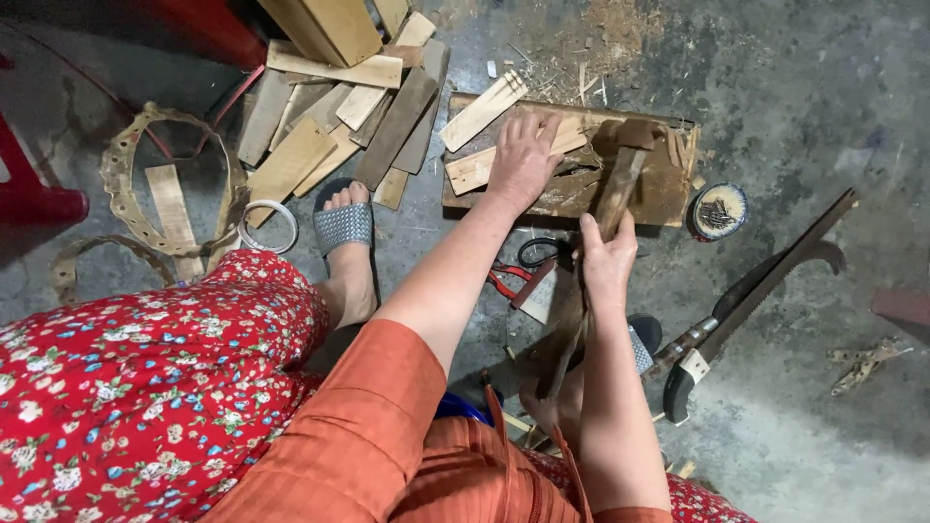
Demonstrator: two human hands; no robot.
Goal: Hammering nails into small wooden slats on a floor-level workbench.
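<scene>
Risk, as I read it: my right hand (608,260) has its fingers clamped on the wooden strip (617,194) standing on the wooden block (668,189); left hand (523,160), fingers spread, presses there and could be caught if it slips.

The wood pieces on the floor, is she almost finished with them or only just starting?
Hard to say, but likely midway. A heap of cut slats already lies on the floor. Right now her left hand presses down on the worn board, while her right hand holds a dark wooden strip on it. The big knife lies unused beside her.
</scene>
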